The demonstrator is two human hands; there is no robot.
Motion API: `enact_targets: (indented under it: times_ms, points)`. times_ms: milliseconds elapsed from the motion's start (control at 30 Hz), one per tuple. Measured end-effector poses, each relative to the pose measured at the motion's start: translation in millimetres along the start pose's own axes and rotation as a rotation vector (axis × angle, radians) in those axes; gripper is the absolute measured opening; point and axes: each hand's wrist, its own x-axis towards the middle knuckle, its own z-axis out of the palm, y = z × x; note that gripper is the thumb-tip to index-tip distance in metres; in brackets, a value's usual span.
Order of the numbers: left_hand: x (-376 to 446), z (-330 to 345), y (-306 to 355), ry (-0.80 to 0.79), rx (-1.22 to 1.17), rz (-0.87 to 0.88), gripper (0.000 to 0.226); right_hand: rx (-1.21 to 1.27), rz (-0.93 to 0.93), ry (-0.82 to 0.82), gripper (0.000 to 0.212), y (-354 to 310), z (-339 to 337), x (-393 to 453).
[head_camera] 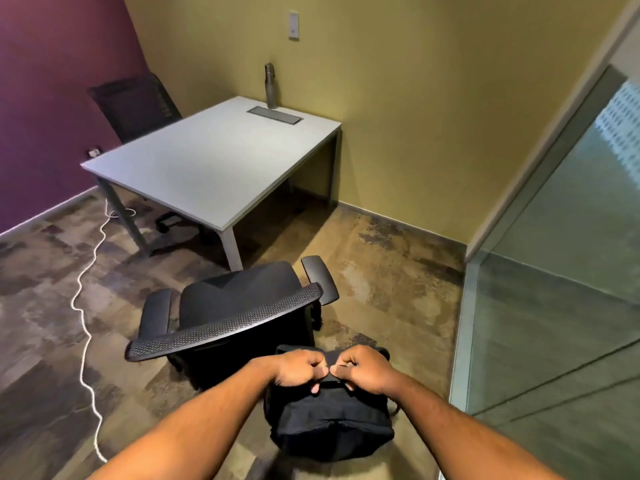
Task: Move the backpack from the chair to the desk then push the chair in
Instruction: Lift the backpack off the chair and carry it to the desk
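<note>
A black backpack (329, 424) hangs in front of me, behind the chair's backrest and off the seat. My left hand (298, 370) and my right hand (360, 370) are both closed on its top, fists side by side and nearly touching. The black mesh office chair (228, 306) stands between me and the desk, its seat bare and its back toward me. Beyond it the white desk (207, 168) sits in the corner, its near edge a short way past the chair.
A metal bottle (270, 85) stands at the desk's far edge beside a grey cable hatch (275, 116). A second black chair (138, 109) sits behind the desk at the purple wall. A white cable (85, 306) trails across the floor on the left. A glass partition (554, 306) closes the right.
</note>
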Motion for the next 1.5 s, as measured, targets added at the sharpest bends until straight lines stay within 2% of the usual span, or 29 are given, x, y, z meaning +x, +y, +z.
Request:
enact_targets:
  times_ms: [133,367,500,767,1000,1167,1300,1500]
  points:
    - [29,-13,36,-0.049,0.009,0.05,0.025,0.088,0.008,0.0,0.045,27,-37,-8]
    - [85,-35,98,-0.066,0.019,0.119,0.027,0.286,0.045,0.03,0.023,66,-102,-19]
    - [117,-59,128,-0.072,0.13,0.175,0.03,0.35,0.072,0.082,0.027,88,-136,-8]
    - [202,-124,167,-0.072,0.212,0.212,0.028,0.282,0.088,0.106,0.026,113,-220,46]
    - [278,-188,190,-0.124,0.265,0.24,0.032,0.143,0.137,0.173,0.043,125,-291,117]
    - [318,-233,208,-0.088,0.234,0.291,0.036,0.076,0.141,0.199,0.041,134,-345,162]
    - [352,-267,220,-0.048,0.216,0.289,0.035,0.126,0.12,0.213,0.044,148,-382,198]
    - [411,-325,234,0.022,0.156,0.216,0.033,0.138,0.017,0.179,0.043,171,-443,270]
